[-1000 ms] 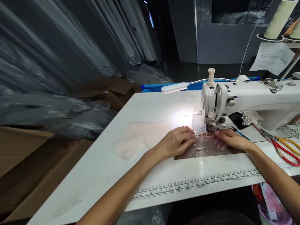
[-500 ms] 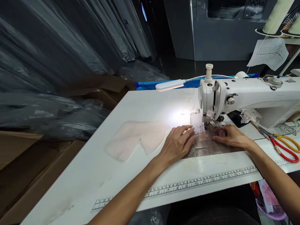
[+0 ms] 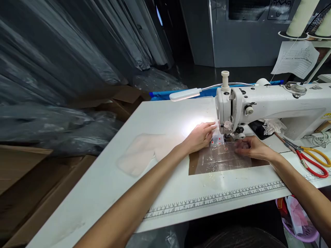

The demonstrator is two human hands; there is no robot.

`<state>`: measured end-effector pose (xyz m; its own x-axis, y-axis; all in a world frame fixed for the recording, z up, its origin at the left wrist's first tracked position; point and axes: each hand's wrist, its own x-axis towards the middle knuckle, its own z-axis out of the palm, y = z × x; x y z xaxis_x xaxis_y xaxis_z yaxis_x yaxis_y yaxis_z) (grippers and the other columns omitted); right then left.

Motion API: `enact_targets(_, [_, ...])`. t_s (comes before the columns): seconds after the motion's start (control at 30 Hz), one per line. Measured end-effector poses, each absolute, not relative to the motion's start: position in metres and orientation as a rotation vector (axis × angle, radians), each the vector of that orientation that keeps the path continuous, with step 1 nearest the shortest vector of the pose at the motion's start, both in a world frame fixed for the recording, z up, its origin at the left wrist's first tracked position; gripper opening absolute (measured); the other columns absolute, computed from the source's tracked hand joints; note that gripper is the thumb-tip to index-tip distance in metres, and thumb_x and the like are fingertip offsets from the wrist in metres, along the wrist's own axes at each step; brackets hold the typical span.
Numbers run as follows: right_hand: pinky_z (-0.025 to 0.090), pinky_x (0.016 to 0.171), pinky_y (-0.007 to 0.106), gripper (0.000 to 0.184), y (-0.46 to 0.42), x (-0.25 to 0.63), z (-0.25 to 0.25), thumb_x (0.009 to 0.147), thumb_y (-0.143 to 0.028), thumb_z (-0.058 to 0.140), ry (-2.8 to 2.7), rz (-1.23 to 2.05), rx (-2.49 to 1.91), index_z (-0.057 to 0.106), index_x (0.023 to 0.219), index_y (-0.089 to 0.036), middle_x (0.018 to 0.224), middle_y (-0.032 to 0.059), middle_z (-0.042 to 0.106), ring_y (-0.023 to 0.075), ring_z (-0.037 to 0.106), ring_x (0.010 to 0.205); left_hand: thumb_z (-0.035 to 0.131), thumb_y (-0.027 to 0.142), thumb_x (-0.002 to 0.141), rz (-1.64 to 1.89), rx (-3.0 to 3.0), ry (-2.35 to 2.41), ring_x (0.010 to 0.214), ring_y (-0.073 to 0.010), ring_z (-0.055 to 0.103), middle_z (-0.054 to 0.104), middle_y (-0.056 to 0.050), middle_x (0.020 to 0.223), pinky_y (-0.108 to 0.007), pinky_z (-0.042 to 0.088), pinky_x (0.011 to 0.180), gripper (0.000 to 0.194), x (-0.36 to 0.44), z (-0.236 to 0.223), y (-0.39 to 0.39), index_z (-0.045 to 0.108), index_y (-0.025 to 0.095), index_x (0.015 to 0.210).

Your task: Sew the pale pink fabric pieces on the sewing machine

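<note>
My left hand [image 3: 201,137] reaches to the left side of the sewing machine [image 3: 271,103], its fingers stretched out close to the needle area. Just right of the presser foot [image 3: 228,137], my right hand [image 3: 254,148] has its fingers curled toward the thumb; whatever they hold, if anything, is too small to make out. Under both hands lies a brown plate with a clear film [image 3: 219,160] over it, with small red marks near the foot. A pale pink fabric piece [image 3: 139,151] lies flat on the table, left of my left hand.
The lamp [image 3: 184,94] lights the table [image 3: 103,193]. Scissors [image 3: 311,160] with red and yellow handles lie at right, near white lace [image 3: 274,126]. A printed ruler [image 3: 219,199] runs along the front edge. Cardboard boxes [image 3: 74,193] stand left; a purple basket [image 3: 307,236] sits below right.
My left hand has moved up and forward off the brown plate toward the needle area. My right hand stays beside the presser foot, its fingers shifting slightly. The camera view has turned a little.
</note>
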<state>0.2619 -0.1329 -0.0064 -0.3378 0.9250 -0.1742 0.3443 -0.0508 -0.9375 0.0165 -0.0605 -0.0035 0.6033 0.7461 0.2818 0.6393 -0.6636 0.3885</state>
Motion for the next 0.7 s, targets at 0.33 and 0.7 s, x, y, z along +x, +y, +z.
enact_targets(0.33, [0.054,0.064,0.026,0.02,-0.137,0.209,0.015,0.091,-0.036,0.065,-1.64,1.74,-1.211,0.067,0.092,-0.016,0.081,0.0042,0.067,0.0138,0.065,0.072,0.053,0.064,0.085,0.356,1.498,1.093,0.053,-0.0138,0.064,0.069,-0.005,0.08,-0.026,0.054,0.052,0.055,-0.002,0.015,-0.126,0.062,0.015,0.108])
enact_targets(0.7, [0.053,0.089,0.046,0.033,-0.14,0.245,-0.015,0.097,-0.023,0.047,-2.594,0.378,-1.015,0.066,0.124,-0.019,0.113,0.0151,0.06,0.0266,0.058,0.104,0.067,0.034,0.08,0.618,1.635,1.252,0.046,-0.0125,0.061,0.065,0.004,0.067,-0.025,0.051,0.048,0.045,0.001,-0.007,-0.134,0.057,0.018,0.12])
